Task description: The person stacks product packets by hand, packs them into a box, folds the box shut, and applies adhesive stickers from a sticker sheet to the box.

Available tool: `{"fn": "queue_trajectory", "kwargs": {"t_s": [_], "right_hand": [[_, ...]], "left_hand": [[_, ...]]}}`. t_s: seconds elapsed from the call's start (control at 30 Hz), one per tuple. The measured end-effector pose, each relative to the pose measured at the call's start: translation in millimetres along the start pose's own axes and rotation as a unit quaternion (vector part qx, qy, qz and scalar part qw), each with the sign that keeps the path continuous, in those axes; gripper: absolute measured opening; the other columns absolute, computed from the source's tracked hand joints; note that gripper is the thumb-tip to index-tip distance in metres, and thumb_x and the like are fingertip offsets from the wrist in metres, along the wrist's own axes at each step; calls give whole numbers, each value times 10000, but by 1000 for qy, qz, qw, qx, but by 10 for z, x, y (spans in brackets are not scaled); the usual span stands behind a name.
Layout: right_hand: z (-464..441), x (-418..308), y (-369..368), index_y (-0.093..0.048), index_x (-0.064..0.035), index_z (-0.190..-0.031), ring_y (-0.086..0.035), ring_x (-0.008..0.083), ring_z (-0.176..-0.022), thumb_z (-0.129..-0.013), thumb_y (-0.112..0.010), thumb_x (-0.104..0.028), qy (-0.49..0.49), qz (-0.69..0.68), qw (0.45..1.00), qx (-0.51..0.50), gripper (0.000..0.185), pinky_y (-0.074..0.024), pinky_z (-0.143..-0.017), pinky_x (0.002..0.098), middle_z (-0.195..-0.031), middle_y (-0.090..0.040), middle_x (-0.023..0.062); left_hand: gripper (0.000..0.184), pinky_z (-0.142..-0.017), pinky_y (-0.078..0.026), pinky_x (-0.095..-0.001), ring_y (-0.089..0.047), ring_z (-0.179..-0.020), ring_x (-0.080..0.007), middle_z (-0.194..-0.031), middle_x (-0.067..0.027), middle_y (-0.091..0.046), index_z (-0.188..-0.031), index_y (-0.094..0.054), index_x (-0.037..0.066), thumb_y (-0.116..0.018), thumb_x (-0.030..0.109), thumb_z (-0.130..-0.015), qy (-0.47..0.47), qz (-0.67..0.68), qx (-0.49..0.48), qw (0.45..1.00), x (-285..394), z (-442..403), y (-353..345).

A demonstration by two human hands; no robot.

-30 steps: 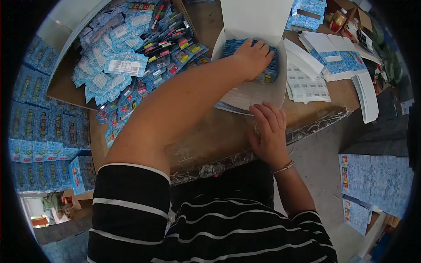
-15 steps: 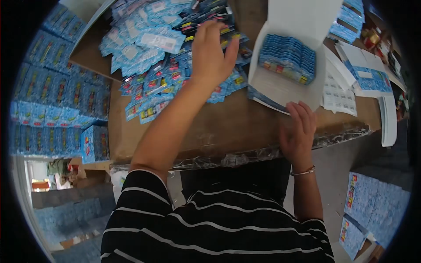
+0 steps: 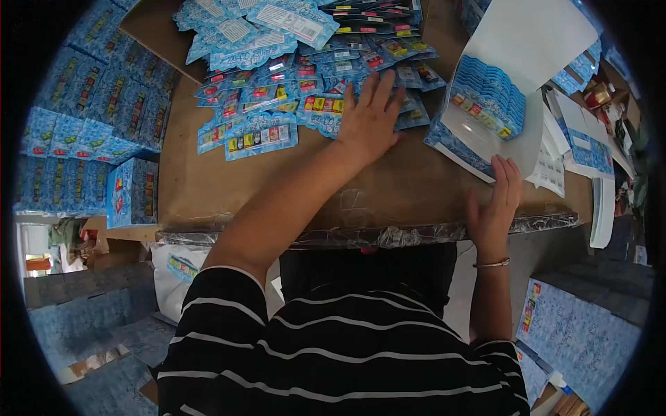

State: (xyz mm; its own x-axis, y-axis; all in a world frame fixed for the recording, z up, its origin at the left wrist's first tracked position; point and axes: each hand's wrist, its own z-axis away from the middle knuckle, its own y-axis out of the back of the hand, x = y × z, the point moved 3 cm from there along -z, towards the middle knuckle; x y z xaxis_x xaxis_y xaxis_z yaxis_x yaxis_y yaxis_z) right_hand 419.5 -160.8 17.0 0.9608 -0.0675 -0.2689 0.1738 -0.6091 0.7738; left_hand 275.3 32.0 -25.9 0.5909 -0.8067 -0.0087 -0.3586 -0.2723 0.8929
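Observation:
My left hand [image 3: 371,121] is open, fingers spread, over the near right part of a pile of flat blue packets [image 3: 260,135] with colourful strips. Its fingertips touch or hover just above packets; which of the two I cannot tell. My right hand [image 3: 498,201] is open at the near edge of a white-lined open box [image 3: 479,142], its fingers stretched against the rim and the thumb apart. Inside that box a row of blue packets [image 3: 489,97] stands closely stacked, with bare box floor in front of them.
Blue printed boxes [image 3: 76,132] are stacked high on the left. A cardboard box [image 3: 156,35] lies behind the pile. Flattened white and blue cartons [image 3: 586,135] are at the right. Plastic film wraps the table's front edge [image 3: 388,237]. Larger blue boxes [image 3: 579,329] stand lower right.
My left hand has come nearer to me, from over the dark packets at the back to the pile's near right side. The view has shifted; my right hand stays at the box's edge.

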Motion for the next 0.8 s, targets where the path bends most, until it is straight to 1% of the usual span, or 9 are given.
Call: {"fn": "queue_trajectory", "kwargs": {"t_s": [0.1, 0.23, 0.3, 0.33, 0.43, 0.53, 0.6, 0.73, 0.8], "right_hand": [[9, -10, -3, -450, -22, -1222, -404, 351, -1179, -683, -611, -45, -4, -1, 1000, 10, 563, -271, -995, 456, -1218, -476, 145], [12, -14, -17, -452, -17, -1221, -401, 357, -1179, -704, -593, -43, -4, 1, 1000, 10, 537, -277, -1001, 444, -1217, -476, 155], [17, -14, -50, -452, -18, -1221, -398, 360, -1181, -711, -588, -45, -1, -14, 1000, 13, 528, -280, -1003, 445, -1218, -475, 159], [28, -4, -55, -451, -20, -1223, -396, 362, -1182, -715, -588, -48, -4, 2, 1000, 15, 527, -282, -1005, 444, -1221, -473, 162], [23, 7, -70, -448, -23, -1230, -394, 362, -1186, -718, -587, -50, -1, 6, 1000, 15, 531, -284, -1008, 442, -1229, -471, 163], [36, 25, -74, -443, -25, -1239, -393, 359, -1188, -715, -586, -45, 6, 9, 1000, 18, 543, -283, -1011, 440, -1236, -471, 158], [42, 24, -76, -441, -25, -1244, -394, 357, -1189, -713, -586, -43, 11, 13, 1000, 19, 551, -282, -1011, 439, -1238, -472, 155], [48, 27, -80, -442, -27, -1248, -392, 347, -1195, -738, -581, -44, 10, 9, 1000, 19, 529, -281, -1013, 439, -1245, -472, 143], [69, 36, -81, -443, -27, -1248, -391, 344, -1197, -749, -580, -47, 11, 5, 1000, 24, 518, -280, -1013, 439, -1248, -472, 140]], "left_hand": [[828, -967, -298, -565, -302, -1249, -372, -1402, -139, -229, -1330, -354, 80, -696, 460, -679, 99, -14, -82, 992, -33, 62, 149], [732, -916, -346, -557, -366, -1201, -351, -1335, -184, -331, -1275, -405, 35, -677, 402, -702, 107, -63, -80, 989, -248, 271, 103], [544, -874, -407, -475, -476, -1085, -322, -1172, -170, -477, -1190, -486, 39, -644, 289, -733, -22, -19, -22, 999, -385, 387, 122], [544, -874, -407, -475, -476, -1085, -322, -1172, -170, -477, -1190, -486, 39, -644, 289, -733, -13, -27, -28, 999, -432, 443, 228], [390, -828, -439, -426, -523, -998, -284, -1036, -137, -533, -1106, -540, 44, -596, 193, -750, -34, 44, -153, 987, -424, 625, 514], [312, -834, -433, -412, -526, -954, -256, -985, -121, -526, -1053, -567, 48, -572, 160, -761, -90, -40, -75, 992, -335, 823, 754], [296, -858, -411, -412, -521, -926, -253, -970, -117, -519, -1042, -562, 48, -558, 162, -769, -98, 33, 82, 991, -201, 872, 1052], [282, -887, -385, -418, -513, -909, -256, -952, -114, -510, -1038, -563, 63, -554, 165, -776, -44, 16, 86, 995, -385, 980, 1156], [317, -899, -371, -437, -510, -927, -271, -966, -112, -513, -1084, -555, 66, -552, 172, -785, 17, -114, 23, 993, -861, 1106, 1093]]}}
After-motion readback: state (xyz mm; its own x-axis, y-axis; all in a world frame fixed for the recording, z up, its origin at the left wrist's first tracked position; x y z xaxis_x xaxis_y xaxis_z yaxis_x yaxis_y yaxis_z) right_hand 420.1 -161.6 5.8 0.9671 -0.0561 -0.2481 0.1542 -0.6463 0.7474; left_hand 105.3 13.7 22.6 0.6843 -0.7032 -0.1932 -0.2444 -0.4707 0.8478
